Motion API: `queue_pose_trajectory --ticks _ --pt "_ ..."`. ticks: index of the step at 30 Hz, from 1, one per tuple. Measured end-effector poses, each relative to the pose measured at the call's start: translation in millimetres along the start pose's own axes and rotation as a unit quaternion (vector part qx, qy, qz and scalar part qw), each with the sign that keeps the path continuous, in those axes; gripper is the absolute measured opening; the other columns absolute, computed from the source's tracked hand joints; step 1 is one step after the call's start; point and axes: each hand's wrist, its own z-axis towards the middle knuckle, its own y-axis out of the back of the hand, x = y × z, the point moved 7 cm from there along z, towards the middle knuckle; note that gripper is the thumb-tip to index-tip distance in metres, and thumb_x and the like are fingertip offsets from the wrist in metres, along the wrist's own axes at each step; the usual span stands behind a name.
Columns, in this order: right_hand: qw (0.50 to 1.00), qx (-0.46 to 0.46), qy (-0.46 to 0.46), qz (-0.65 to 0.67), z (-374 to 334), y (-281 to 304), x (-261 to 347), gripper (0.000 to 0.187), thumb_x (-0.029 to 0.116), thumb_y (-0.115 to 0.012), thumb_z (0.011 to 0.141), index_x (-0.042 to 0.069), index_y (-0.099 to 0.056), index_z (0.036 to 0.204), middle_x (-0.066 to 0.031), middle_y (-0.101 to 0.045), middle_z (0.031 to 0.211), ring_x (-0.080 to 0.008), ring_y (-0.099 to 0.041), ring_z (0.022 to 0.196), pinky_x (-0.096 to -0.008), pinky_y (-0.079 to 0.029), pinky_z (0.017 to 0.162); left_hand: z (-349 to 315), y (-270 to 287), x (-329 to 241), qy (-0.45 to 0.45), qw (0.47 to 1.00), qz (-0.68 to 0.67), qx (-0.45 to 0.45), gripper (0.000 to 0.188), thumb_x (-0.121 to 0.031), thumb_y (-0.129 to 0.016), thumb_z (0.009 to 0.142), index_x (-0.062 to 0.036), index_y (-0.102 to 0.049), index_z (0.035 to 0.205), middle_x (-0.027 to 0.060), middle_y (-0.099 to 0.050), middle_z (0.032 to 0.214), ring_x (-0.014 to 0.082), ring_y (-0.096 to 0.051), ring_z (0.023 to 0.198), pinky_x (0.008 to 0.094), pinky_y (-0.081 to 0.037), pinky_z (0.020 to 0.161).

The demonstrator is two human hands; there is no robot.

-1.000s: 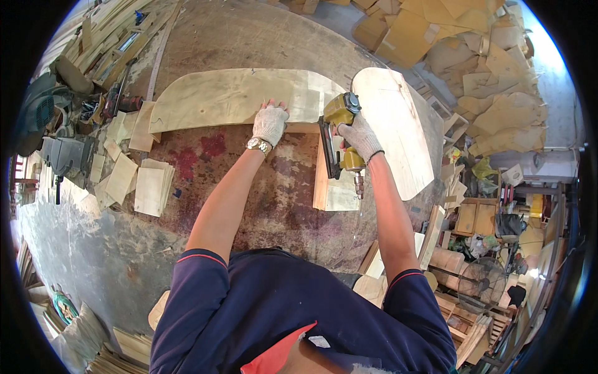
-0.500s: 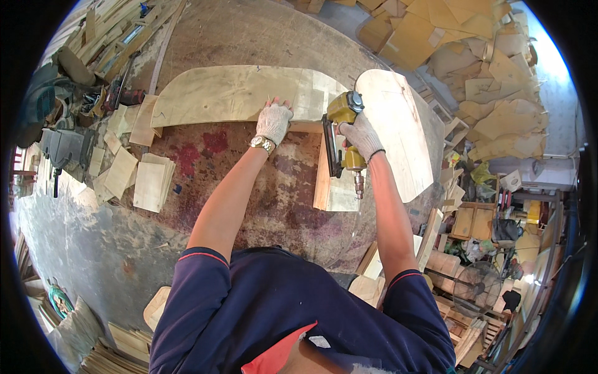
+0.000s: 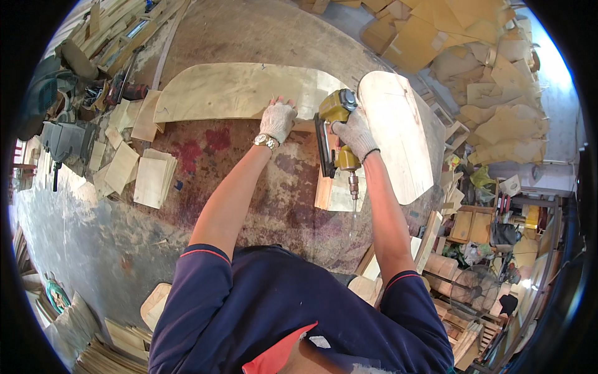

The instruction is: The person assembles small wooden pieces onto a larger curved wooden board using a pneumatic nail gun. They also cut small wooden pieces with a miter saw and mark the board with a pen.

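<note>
My gloved left hand lies on the near edge of a long curved plywood panel, its bare fingertips stretched flat over the wood. In my gloved right hand is a yellow and black pneumatic nail gun, my fingers wrapped round its grip. The gun stands over the panel's right end, where a wooden piece extends toward me. Its air fitting and thin hose hang toward my body. The gun hides the joint beneath it. A pale board with a rounded end lies just right of my right hand.
A stained worktable carries all this. Small plywood pieces are stacked at the left, near power tools. Brown sheet templates hang or lie at the far right. A fan and wood scraps stand at the right.
The nail gun has shifted slightly left and toward the panel in my right hand. My left hand has slid a little to the right, still on the panel.
</note>
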Motion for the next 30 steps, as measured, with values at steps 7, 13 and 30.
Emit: queue_pose_trajectory --ticks 7,13,30 --pt "1.0 0.004 0.008 -0.006 -12 -1 29 0.034 0.014 -0.063 0.085 -0.002 -0.061 0.115 -0.0101 -0.069 0.077 -0.0171 -0.067 0.057 -0.0333 -0.055 0.056 -3 -3 2 -0.036 0.999 0.019 0.01 0.044 -0.014 -0.065 0.091 -0.0218 -0.066 0.134 0.0052 -0.056 0.152 0.032 -0.045 0.146 0.047 -0.035 0.122" --pt "0.999 0.042 -0.014 0.007 -8 -25 31 0.052 0.015 -0.064 0.086 0.0 -0.046 0.133 -0.0143 -0.069 0.086 -0.0198 -0.068 0.055 -0.0361 -0.058 0.053 -7 -3 5 -0.044 0.997 -0.055 -0.022 0.051 -0.008 -0.073 0.081 -0.0142 -0.066 0.131 0.0091 -0.06 0.145 0.0337 -0.048 0.143 0.0474 -0.038 0.12" --pt "0.992 -0.067 -0.103 0.02 -206 -55 -103 0.055 0.015 -0.077 0.079 0.001 -0.056 0.128 -0.0205 -0.071 0.103 -0.0365 -0.07 0.092 -0.0453 -0.056 0.084 -144 -1 166 0.44 0.452 -0.707 -0.32 0.044 -0.041 -0.075 0.095 -0.0088 -0.049 0.11 0.004 -0.058 0.072 0.0197 -0.057 0.056 0.0411 -0.058 0.061"
